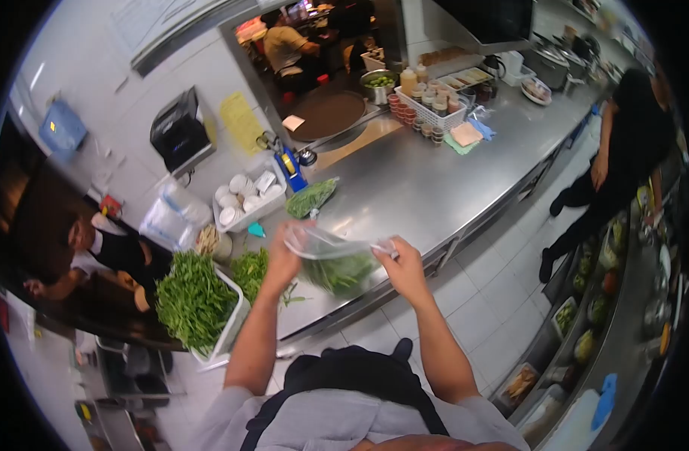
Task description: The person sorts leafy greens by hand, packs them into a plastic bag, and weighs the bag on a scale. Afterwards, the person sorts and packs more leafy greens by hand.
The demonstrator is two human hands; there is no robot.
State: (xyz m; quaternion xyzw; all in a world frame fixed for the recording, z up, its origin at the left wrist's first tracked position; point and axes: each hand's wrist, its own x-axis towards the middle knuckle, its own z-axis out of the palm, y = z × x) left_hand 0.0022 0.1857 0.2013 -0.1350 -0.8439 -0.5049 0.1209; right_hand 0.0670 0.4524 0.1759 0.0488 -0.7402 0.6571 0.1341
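Head view: a clear bag (323, 246) was held open-side up between two bare hands, over the near edge of the steel counter (374, 197). Green leaves (343, 274) were seen through its film, gathered in the lower part. At its right end, the rim was pinched between thumb and fingers of the right hand (398, 263). At its left end, contact was made by the left hand (288, 252); finger closure could not be told, the fingers being blurred and partly hidden.

Near left: a white tub (241, 310) was heaped with leafy greens (194, 301). Between tub and left hand, a smaller heap of greens (249, 269) was noted, with loose sprigs (290, 295) scattered just beside it on the metal.

Beyond the hands, a filled bag of greens (312, 197) was laid on the counter. Left of it, a white container (273, 209) was filled with round white items (239, 186); a blue tool (290, 171) was placed near its far end.

Far side: bottles and jars were grouped in and around a white basket (453, 119); a pot (378, 94) of green produce was set to its left. One person (126, 255) was observed at left, another (630, 143) in dark clothing at right.
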